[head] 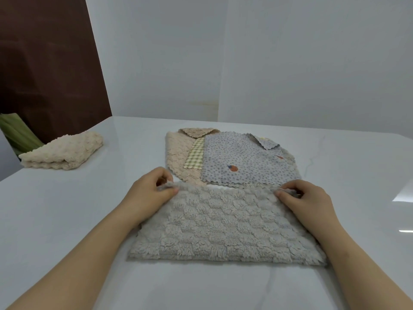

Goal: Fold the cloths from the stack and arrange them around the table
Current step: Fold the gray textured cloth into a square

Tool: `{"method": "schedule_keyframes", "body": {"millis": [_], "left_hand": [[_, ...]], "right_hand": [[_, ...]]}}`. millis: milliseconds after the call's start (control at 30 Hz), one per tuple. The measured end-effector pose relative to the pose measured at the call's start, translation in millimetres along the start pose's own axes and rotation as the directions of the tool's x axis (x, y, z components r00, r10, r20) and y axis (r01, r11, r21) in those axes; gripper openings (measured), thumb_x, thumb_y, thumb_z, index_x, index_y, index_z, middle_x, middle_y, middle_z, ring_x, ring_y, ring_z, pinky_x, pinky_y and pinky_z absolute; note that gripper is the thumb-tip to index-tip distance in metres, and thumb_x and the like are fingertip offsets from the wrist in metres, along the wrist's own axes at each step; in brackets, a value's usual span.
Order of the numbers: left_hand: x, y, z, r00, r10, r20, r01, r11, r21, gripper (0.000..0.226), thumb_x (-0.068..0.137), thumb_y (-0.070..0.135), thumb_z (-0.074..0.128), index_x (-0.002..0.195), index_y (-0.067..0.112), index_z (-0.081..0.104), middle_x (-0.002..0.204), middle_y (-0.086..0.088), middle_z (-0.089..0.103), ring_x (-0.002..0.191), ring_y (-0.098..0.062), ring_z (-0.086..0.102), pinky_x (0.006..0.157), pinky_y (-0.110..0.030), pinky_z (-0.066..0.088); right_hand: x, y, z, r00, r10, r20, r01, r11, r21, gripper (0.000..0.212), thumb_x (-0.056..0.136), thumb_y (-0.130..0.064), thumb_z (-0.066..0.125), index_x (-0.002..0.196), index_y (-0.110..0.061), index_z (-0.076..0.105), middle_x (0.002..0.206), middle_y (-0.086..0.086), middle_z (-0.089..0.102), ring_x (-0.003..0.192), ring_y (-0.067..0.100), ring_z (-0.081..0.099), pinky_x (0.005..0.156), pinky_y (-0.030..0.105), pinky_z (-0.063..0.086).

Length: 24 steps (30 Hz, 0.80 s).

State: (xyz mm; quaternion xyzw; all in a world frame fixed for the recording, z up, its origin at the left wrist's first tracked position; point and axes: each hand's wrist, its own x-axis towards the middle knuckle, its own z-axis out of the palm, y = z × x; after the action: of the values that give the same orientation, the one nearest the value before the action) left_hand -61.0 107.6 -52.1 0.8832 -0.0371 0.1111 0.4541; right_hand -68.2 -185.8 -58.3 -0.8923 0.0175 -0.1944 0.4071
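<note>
Pinching the far corners of the grey fleece cloth point(223, 224), your left hand point(152, 193) and right hand point(308, 200) are each gripping one corner while it is lying on the white table point(67, 220) before you. Just beyond is sitting the stack point(234, 159); a folded cream cloth point(64, 151) is resting far left.

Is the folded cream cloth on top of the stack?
No, the cream cloth lies near the table's left edge, apart from the stack beyond the grey cloth.

green object point(16, 136) cut off left, white cloth point(220, 188) mostly behind grey cloth point(223, 224)
</note>
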Motion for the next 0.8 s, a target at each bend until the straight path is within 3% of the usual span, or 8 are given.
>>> {"method": "schedule_keyframes", "body": {"millis": [133,267,400,533,733,800], "left_hand": [[3,-1,-4,0.982,-0.172,-0.082,0.117,0.882,-0.456,0.019,0.078,0.005,0.069,0.07,0.015,0.055,0.073,0.004,0.057,0.052,-0.007,0.055,0.05,-0.022,0.046],[7,-3,-7,0.96,-0.26,-0.106,0.142,0.776,-0.615,0.014,0.075,0.001,0.069,0.071,0.01,0.06,0.072,-0.002,0.062,0.063,-0.016,0.059,0.063,-0.028,0.052],[9,-2,-8,0.953,-0.262,-0.152,0.088,0.72,-0.688,0.017,0.074,-0.006,0.067,0.071,0.009,0.061,0.075,-0.004,0.064,0.066,-0.014,0.061,0.057,-0.017,0.054],[10,-2,-7,0.951,-0.266,-0.16,0.063,0.672,-0.738,0.016,0.075,-0.006,0.065,0.071,0.009,0.061,0.058,0.004,0.065,0.054,-0.006,0.062,0.052,-0.015,0.052],[12,-9,-2,0.95,-0.182,-0.254,-0.022,0.773,-0.634,0.027,0.084,-0.006,0.057,0.073,0.018,0.062,0.077,0.0,0.064,0.072,-0.012,0.057,0.07,-0.022,0.047],[11,-8,0,0.947,-0.16,-0.279,-0.035,0.811,-0.584,0.03,0.085,-0.008,0.054,0.07,0.018,0.061,0.083,0.002,0.065,0.077,-0.01,0.059,0.068,-0.018,0.049]], "right_hand": [[0,1,-2,0.994,0.088,-0.069,-0.066,0.958,0.279,0.012,0.077,-0.015,0.072,0.069,-0.021,0.067,0.058,-0.016,0.063,0.062,0.003,0.055,0.059,0.014,0.043],[-1,-2,-3,0.989,0.119,-0.091,-0.064,0.885,0.461,0.014,0.075,-0.01,0.074,0.067,-0.021,0.068,0.058,-0.012,0.065,0.056,-0.003,0.055,0.053,0.003,0.043],[0,-5,-5,0.986,0.122,-0.11,-0.04,0.827,0.56,0.015,0.074,-0.007,0.073,0.066,-0.018,0.066,0.054,-0.011,0.063,0.054,-0.001,0.055,0.054,0.005,0.044],[0,-6,-4,0.984,0.114,-0.137,-0.011,0.806,0.592,0.016,0.074,-0.005,0.073,0.067,-0.017,0.065,0.054,-0.014,0.063,0.054,-0.004,0.055,0.055,0.005,0.044],[1,-7,-2,0.981,0.086,-0.176,0.037,0.801,0.597,0.019,0.076,-0.002,0.07,0.069,-0.018,0.062,0.056,-0.015,0.062,0.054,-0.005,0.054,0.055,0.004,0.042],[2,-5,-2,0.976,0.096,-0.196,0.039,0.808,0.588,0.02,0.078,-0.004,0.07,0.075,-0.023,0.063,0.066,-0.009,0.061,0.058,-0.001,0.054,0.057,0.004,0.043]]}}
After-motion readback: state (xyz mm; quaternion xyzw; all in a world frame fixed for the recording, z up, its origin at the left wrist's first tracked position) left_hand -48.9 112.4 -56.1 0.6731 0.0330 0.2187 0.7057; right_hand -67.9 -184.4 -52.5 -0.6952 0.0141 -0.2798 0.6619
